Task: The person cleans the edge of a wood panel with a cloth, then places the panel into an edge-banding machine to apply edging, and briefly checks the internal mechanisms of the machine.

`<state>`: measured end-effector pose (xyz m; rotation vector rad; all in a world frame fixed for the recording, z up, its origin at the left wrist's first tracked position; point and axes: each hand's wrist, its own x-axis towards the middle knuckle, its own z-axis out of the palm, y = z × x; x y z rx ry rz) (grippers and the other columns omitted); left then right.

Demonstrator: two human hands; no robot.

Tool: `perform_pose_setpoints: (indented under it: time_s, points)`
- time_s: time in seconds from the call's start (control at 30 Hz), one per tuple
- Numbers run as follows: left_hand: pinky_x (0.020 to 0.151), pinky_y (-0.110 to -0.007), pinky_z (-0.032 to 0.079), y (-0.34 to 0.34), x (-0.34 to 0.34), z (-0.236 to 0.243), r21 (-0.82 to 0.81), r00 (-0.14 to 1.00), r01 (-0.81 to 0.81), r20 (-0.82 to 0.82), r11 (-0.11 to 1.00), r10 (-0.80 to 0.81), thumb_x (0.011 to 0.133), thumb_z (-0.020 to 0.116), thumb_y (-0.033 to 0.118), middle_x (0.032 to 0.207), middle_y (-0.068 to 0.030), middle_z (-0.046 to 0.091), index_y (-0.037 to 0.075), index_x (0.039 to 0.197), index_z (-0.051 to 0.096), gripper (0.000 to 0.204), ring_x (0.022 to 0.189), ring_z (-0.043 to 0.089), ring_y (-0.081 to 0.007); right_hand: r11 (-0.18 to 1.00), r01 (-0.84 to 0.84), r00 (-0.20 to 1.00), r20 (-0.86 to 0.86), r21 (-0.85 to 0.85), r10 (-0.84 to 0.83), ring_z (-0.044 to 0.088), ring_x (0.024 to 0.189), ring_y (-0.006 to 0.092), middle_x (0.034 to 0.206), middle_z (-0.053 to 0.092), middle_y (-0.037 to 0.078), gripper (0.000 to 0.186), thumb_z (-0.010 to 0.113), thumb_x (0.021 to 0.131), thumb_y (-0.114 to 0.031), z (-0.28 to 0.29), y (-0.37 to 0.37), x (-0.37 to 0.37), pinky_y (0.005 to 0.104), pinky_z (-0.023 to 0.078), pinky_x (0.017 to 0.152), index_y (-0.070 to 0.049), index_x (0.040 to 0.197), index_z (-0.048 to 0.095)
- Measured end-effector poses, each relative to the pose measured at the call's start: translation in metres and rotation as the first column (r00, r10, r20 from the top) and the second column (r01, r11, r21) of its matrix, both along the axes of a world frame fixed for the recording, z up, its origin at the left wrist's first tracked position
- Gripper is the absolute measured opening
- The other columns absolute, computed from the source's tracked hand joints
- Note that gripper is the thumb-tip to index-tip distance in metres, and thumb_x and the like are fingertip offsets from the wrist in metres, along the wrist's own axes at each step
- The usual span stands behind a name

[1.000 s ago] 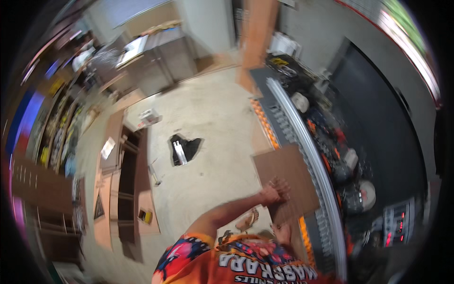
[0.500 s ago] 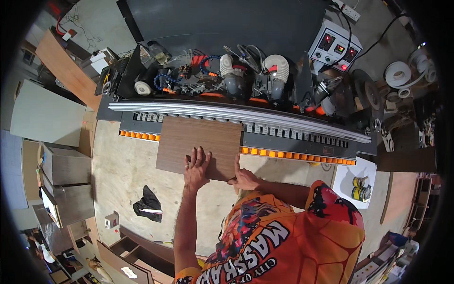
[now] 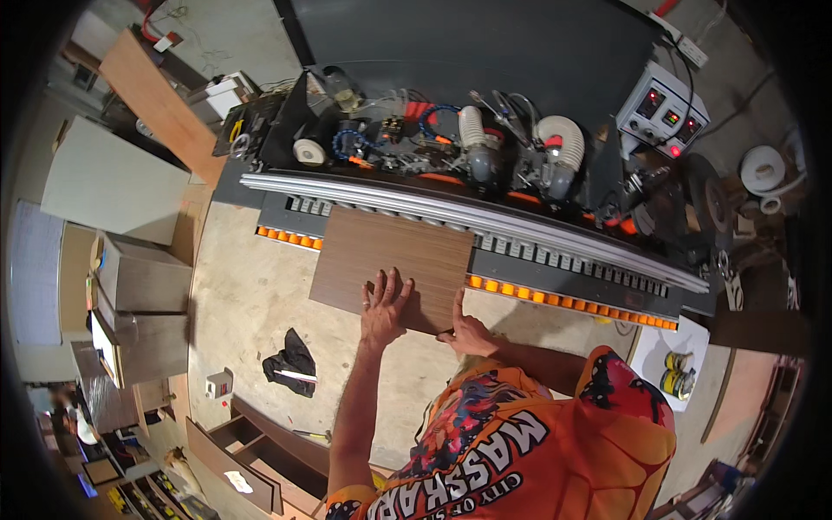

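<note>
A rectangular brown wood-grain panel [image 3: 386, 251] lies flat, its far edge under the silver rail of an edge-banding machine [image 3: 477, 230]. My left hand [image 3: 386, 312] rests palm down near the panel's front edge, fingers spread on its face. At the near right corner is my right hand [image 3: 469, 334], index finger stretched along the right edge and thumb at the front edge. Its other fingers are partly hidden. Rows of orange rollers [image 3: 537, 296] show on both sides of the panel.
Behind the rail sit ribbed hoses [image 3: 559, 143] and mechanisms. A control box [image 3: 663, 108] with lit displays stands at the far right. Grey cabinets [image 3: 147, 273] line the left, and a black cloth [image 3: 290, 364] lies on the floor. Two cans [image 3: 678, 373] stand at right.
The whole view has shifted and tilted slightly, so the scene sits farther right. The panel and both hands keep nearly the same places against the machine.
</note>
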<state>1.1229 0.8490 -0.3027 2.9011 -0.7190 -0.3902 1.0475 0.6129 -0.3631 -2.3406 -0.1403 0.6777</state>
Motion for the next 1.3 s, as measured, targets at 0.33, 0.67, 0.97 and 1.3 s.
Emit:
perform_pose_setpoints:
  time_s: [0.33, 0.67, 0.97, 1.3]
  points:
    - [0.118, -0.069, 0.023, 0.020, -0.045, -0.021, -0.074, 0.894, -0.440, 0.061, 0.895, 0.445, 0.062, 0.094, 0.021, 0.168, -0.0254, 0.011, 0.019, 0.163, 0.022, 0.124, 0.154, 0.013, -0.0485, 0.998, -0.029, 0.999, -0.012, 0.050, 0.030, 0.068, 0.066, 0.0479, 0.069, 0.065, 0.033, 0.130, 0.073, 0.089, -0.040, 0.002, 0.018, 0.019, 0.0488, 0.056, 0.061, 0.010, 0.148, -0.031]
    - [0.115, -0.049, 0.039, 0.081, -0.086, -0.071, -0.388, 0.674, -0.728, -0.262, 0.564, 0.690, 0.077, 0.085, 0.033, 0.152, -0.0440, 0.031, -0.014, 0.153, 0.026, 0.107, 0.143, 0.037, -0.0523, 0.995, -0.042, 0.998, 0.051, 0.090, 0.038, 0.066, 0.062, 0.0484, 0.066, 0.063, 0.033, 0.125, 0.069, 0.092, -0.042, 0.002, 0.049, 0.029, 0.0505, 0.054, 0.057, 0.012, 0.148, -0.029]
    - [0.094, -0.039, 0.054, 0.094, -0.029, -0.045, -0.521, 0.521, -0.851, -0.816, 0.069, 0.252, 0.090, 0.075, 0.031, 0.120, -0.0243, 0.067, -0.003, 0.131, 0.058, 0.056, 0.111, 0.067, -0.0302, 1.000, 0.008, 0.989, 0.148, 0.029, -0.012, 0.066, 0.066, 0.0520, 0.073, 0.064, 0.037, 0.121, 0.068, 0.091, -0.042, -0.020, 0.080, 0.038, 0.0506, 0.055, 0.061, 0.013, 0.150, -0.022]
    - [0.083, -0.033, 0.061, 0.111, -0.015, -0.060, -0.307, 0.307, -0.952, -0.951, -0.008, 0.022, 0.090, 0.079, 0.036, 0.105, -0.0179, 0.071, -0.014, 0.122, 0.056, 0.064, 0.095, 0.073, -0.0236, 0.996, 0.089, 0.995, -0.041, -0.030, -0.090, 0.067, 0.076, 0.0544, 0.079, 0.064, 0.040, 0.124, 0.066, 0.091, -0.044, 0.020, 0.112, 0.057, 0.0531, 0.056, 0.068, 0.011, 0.148, -0.029]
